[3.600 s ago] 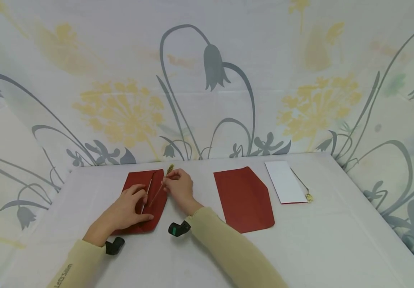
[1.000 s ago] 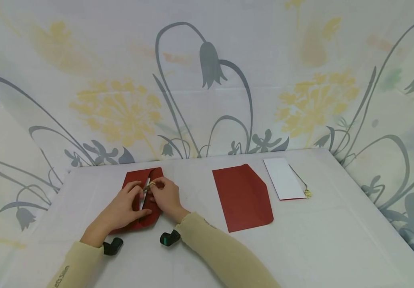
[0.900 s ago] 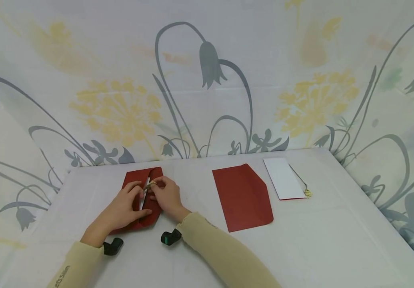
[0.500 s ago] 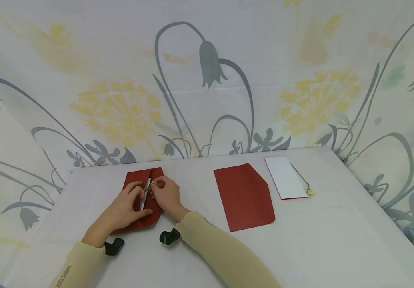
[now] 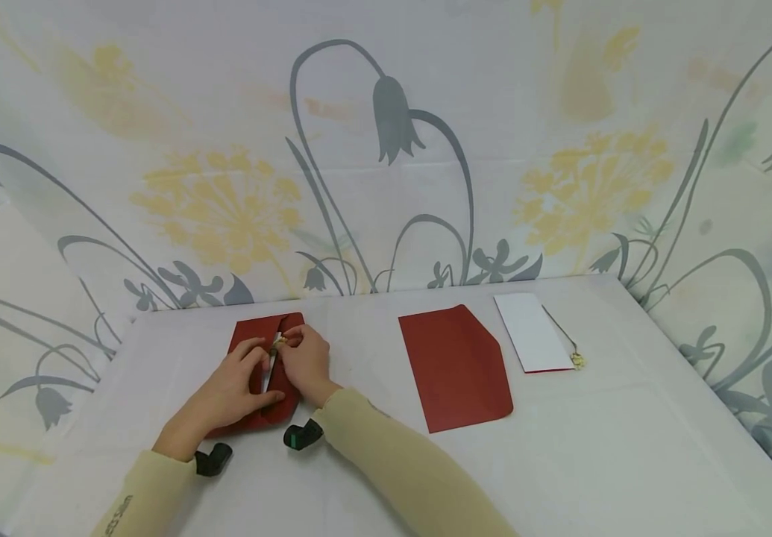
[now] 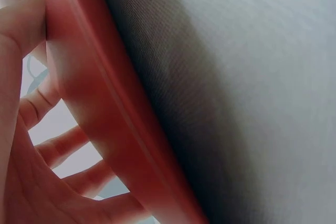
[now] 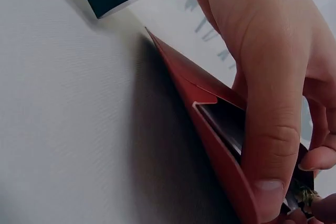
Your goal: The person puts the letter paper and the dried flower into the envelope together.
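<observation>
In the head view my left hand [image 5: 234, 384] grips a red envelope [image 5: 251, 328], its thumb on the near part and its fingers across the upper face. A strip of white card [image 5: 266, 382] shows in the envelope's slit-like opening. At the slit's upper part, my right hand [image 5: 306, 362] pinches a small dried flower [image 5: 280, 341]; its stem is hidden. The right wrist view has the left thumb [image 7: 270, 156] pressing the gaping envelope [image 7: 194, 90], with the dried flower head [image 7: 307, 195] at lower right. Left fingers [image 6: 79, 182] meet the envelope's edge [image 6: 115, 108] in the left wrist view.
A second red envelope [image 5: 456, 369] lies flat at mid-table. To its right is a white card [image 5: 533, 332] with a red edge, and a dried flower [image 5: 576, 361] on a thin stem beside it. A patterned cloth [image 5: 386, 186] hangs behind the white table [image 5: 594, 462].
Over the last few seconds, my right hand has come left and down to the slit, taking the flower head with it from beyond the envelope's corner. My left hand stays nearly still.
</observation>
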A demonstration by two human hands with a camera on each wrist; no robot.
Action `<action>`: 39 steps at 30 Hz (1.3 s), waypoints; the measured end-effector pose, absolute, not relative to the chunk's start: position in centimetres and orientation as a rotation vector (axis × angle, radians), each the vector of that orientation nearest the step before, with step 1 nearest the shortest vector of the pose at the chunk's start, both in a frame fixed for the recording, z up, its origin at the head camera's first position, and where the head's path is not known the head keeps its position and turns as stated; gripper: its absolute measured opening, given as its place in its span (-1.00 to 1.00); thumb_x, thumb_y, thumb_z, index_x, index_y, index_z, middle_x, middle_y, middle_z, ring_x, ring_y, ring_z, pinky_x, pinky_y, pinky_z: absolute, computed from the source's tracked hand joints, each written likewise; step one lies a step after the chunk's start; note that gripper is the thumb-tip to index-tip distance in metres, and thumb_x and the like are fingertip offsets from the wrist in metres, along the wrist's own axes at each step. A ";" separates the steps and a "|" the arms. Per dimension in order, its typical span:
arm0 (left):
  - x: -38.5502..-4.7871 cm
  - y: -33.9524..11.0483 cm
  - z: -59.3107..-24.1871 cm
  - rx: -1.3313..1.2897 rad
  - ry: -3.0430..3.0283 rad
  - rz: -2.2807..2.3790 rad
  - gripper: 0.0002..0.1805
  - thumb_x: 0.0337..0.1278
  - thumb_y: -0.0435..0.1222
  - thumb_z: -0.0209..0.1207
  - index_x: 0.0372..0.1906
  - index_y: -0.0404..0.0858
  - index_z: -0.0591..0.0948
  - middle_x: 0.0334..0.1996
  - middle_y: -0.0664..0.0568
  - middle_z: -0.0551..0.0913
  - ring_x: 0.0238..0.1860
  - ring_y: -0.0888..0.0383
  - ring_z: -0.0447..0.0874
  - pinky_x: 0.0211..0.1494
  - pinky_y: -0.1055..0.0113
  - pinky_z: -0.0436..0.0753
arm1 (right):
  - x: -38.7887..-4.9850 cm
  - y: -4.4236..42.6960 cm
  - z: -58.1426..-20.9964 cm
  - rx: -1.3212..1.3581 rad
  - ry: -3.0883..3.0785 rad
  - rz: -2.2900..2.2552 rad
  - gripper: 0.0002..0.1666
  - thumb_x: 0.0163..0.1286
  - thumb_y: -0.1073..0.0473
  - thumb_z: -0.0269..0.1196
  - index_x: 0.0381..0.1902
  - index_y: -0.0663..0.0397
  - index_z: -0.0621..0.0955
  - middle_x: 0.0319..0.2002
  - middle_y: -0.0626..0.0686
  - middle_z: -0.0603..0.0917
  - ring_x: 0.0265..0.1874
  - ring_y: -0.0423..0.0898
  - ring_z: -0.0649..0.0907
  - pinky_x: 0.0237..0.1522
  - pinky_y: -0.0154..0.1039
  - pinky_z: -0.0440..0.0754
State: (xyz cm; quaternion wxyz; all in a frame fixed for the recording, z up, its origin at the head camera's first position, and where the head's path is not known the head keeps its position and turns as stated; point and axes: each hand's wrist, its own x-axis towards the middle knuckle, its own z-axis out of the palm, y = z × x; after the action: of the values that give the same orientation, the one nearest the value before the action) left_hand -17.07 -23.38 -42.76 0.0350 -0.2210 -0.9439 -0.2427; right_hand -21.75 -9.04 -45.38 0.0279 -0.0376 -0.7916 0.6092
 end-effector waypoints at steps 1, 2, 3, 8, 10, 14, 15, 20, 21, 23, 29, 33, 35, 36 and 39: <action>-17.1 -23.4 -42.7 -0.679 -2.902 -0.749 -0.52 -0.06 -0.17 0.52 -0.28 -0.15 0.39 0.30 -0.37 0.33 0.22 -0.40 0.40 0.17 -0.25 0.48 | -21.8 -9.0 -45.3 -0.126 -2.448 1.872 -0.92 0.27 0.21 0.40 -0.30 -0.04 0.67 -0.50 -0.19 0.59 -0.47 -0.27 0.55 -0.39 -0.32 0.54; -17.1 -23.3 -42.7 -0.679 -2.903 -0.754 -0.52 -0.06 -0.17 0.51 -0.27 -0.15 0.39 0.30 -0.37 0.32 0.23 -0.40 0.40 0.17 -0.25 0.48 | -21.8 -9.0 -45.3 -0.130 -2.455 1.864 -0.93 0.27 0.22 0.40 -0.31 -0.04 0.68 -0.49 -0.19 0.60 -0.45 -0.25 0.57 -0.37 -0.30 0.56; -17.1 -23.3 -42.7 -0.676 -2.904 -0.754 -0.53 -0.06 -0.16 0.51 -0.27 -0.15 0.39 0.30 -0.36 0.32 0.22 -0.40 0.40 0.17 -0.25 0.48 | -21.9 -9.0 -45.2 -0.134 -2.469 1.853 -0.94 0.28 0.22 0.40 -0.32 -0.05 0.69 -0.48 -0.19 0.61 -0.42 -0.24 0.58 -0.35 -0.30 0.57; -17.2 -23.5 -42.7 -0.660 -2.917 -0.753 -0.52 -0.04 -0.13 0.51 -0.26 -0.14 0.39 0.31 -0.35 0.31 0.23 -0.40 0.39 0.17 -0.24 0.48 | -22.0 -8.9 -45.1 -0.101 -2.546 1.782 -0.94 0.30 0.19 0.38 -0.28 -0.08 0.76 -0.34 -0.17 0.70 -0.15 -0.14 0.65 -0.14 -0.23 0.62; -17.3 -23.6 -42.7 -0.659 -2.918 -0.752 -0.52 -0.04 -0.12 0.51 -0.26 -0.13 0.39 0.32 -0.35 0.30 0.23 -0.41 0.38 0.17 -0.25 0.48 | -22.1 -8.8 -45.0 -0.078 -2.583 1.757 -0.92 0.32 0.17 0.36 -0.24 -0.08 0.77 -0.26 -0.15 0.72 -0.07 -0.11 0.65 -0.07 -0.21 0.61; -17.3 -23.7 -42.7 -0.665 -2.914 -0.751 -0.52 -0.03 -0.12 0.51 -0.25 -0.13 0.39 0.31 -0.36 0.30 0.23 -0.41 0.38 0.17 -0.26 0.48 | -22.3 -8.7 -45.0 -0.039 -2.609 1.811 -0.85 0.35 0.19 0.33 -0.16 -0.02 0.77 -0.31 -0.14 0.72 -0.19 -0.19 0.68 -0.14 -0.29 0.62; -17.2 -23.7 -42.7 -0.666 -2.914 -0.749 -0.52 -0.03 -0.11 0.51 -0.25 -0.13 0.39 0.31 -0.36 0.30 0.23 -0.42 0.38 0.16 -0.26 0.48 | -22.3 -8.6 -45.0 -0.034 -2.602 1.861 -0.84 0.37 0.20 0.31 -0.13 0.00 0.77 -0.34 -0.14 0.71 -0.25 -0.21 0.69 -0.18 -0.31 0.62; -17.1 -23.6 -42.5 -0.650 -2.928 -0.746 -0.51 -0.03 -0.08 0.50 -0.25 -0.12 0.39 0.32 -0.37 0.29 0.22 -0.45 0.38 0.13 -0.30 0.48 | -22.5 -8.1 -44.9 -0.032 -2.475 2.208 -0.72 0.43 0.33 0.22 0.06 0.10 0.67 -0.38 -0.07 0.69 -0.44 -0.19 0.72 -0.34 -0.34 0.67; -17.2 -23.5 -42.5 -0.647 -2.931 -0.751 -0.51 -0.03 -0.07 0.50 -0.25 -0.12 0.39 0.32 -0.37 0.29 0.22 -0.45 0.37 0.13 -0.30 0.48 | -22.5 -8.0 -44.8 -0.031 -2.464 2.244 -0.69 0.44 0.35 0.20 0.10 0.10 0.65 -0.35 -0.06 0.69 -0.42 -0.18 0.73 -0.34 -0.33 0.67; -17.2 -23.5 -42.5 -0.638 -2.937 -0.760 -0.51 -0.03 -0.08 0.50 -0.25 -0.11 0.39 0.33 -0.37 0.28 0.23 -0.45 0.36 0.14 -0.30 0.49 | -22.5 -7.8 -44.6 -0.035 -2.443 2.309 -0.62 0.45 0.39 0.14 0.18 0.09 0.59 -0.28 -0.03 0.70 -0.38 -0.15 0.73 -0.32 -0.31 0.68; -17.3 -23.5 -42.6 -0.611 -2.933 -0.796 -0.50 -0.04 -0.12 0.51 -0.23 -0.13 0.37 0.35 -0.36 0.22 0.26 -0.45 0.32 0.17 -0.30 0.46 | -22.6 -7.5 -44.5 0.021 -2.443 2.347 -0.61 0.41 0.44 0.07 0.15 0.12 0.57 -0.21 -0.02 0.73 -0.36 -0.17 0.72 -0.33 -0.34 0.65; -17.3 -23.6 -42.5 -0.597 -2.922 -0.819 -0.49 -0.05 -0.13 0.51 -0.23 -0.13 0.36 0.36 -0.36 0.21 0.29 -0.42 0.30 0.21 -0.29 0.44 | -22.6 -7.5 -44.5 0.020 -2.408 2.373 -0.63 0.38 0.47 0.08 0.08 0.14 0.57 -0.23 -0.01 0.74 -0.37 -0.16 0.72 -0.34 -0.34 0.65; -17.2 -23.6 -42.5 -0.601 -2.918 -0.817 -0.48 -0.05 -0.13 0.51 -0.24 -0.15 0.35 0.35 -0.37 0.21 0.28 -0.43 0.31 0.20 -0.29 0.44 | -22.6 -7.4 -44.6 -0.011 -2.380 2.388 -0.63 0.37 0.48 0.08 0.06 0.11 0.58 -0.23 -0.01 0.73 -0.37 -0.16 0.72 -0.32 -0.31 0.67; -17.2 -23.6 -42.5 -0.600 -2.919 -0.816 -0.48 -0.04 -0.13 0.51 -0.24 -0.15 0.35 0.35 -0.37 0.21 0.28 -0.43 0.31 0.20 -0.29 0.44 | -22.5 -7.4 -44.6 -0.026 -2.366 2.394 -0.63 0.36 0.49 0.08 0.05 0.10 0.58 -0.24 -0.01 0.73 -0.37 -0.15 0.73 -0.32 -0.29 0.68; -17.2 -23.6 -42.5 -0.599 -2.926 -0.809 -0.48 -0.04 -0.12 0.50 -0.24 -0.14 0.35 0.35 -0.37 0.20 0.28 -0.43 0.31 0.20 -0.29 0.44 | -22.5 -7.4 -44.8 -0.021 -2.348 2.399 -0.62 0.35 0.50 0.10 0.04 0.08 0.57 -0.23 0.00 0.73 -0.38 -0.15 0.73 -0.31 -0.25 0.70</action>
State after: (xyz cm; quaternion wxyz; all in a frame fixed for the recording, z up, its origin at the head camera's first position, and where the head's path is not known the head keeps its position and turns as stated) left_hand -17.16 -23.61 -42.55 0.0236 -0.1936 -0.9453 -0.2615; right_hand -22.51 -7.37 -44.76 -0.1075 -0.0061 -0.6954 0.7105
